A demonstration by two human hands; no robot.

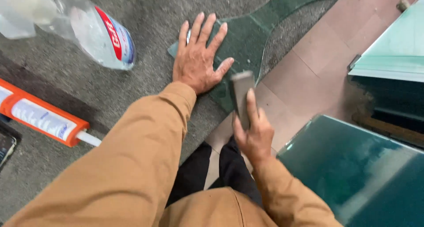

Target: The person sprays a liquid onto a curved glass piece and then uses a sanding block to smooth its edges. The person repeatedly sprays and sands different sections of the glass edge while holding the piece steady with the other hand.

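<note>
The left hand (pixel 197 61) lies flat w/ fingers spread wide, pressing down on a curvy piece of green glass (pixel 247 37). The glass sits on a grey carpet (pixel 145 28) that covers a bench, and its lower tip pokes out past the carpet edge, near the right hand. The right hand (pixel 252 134) is closed round a small grey block (pixel 242 94), thumb on one side, fingers on the other; the block is blurry, so I can't tell what it is made of. It is held right by the glass edge. The glass looks thin, stiff and easy to crack, w/ sharp edges, so I think it is best held flat on top w/ the palm, not by the rim. It could slide, but the carpet prob. grips it. Left of the hand lie a clear bottle (pixel 97 32) and an orange sealant tube (pixel 39 116). More glass sheets (pixel 353 169) stand on the right, over a pink floor (pixel 309 68).
</note>
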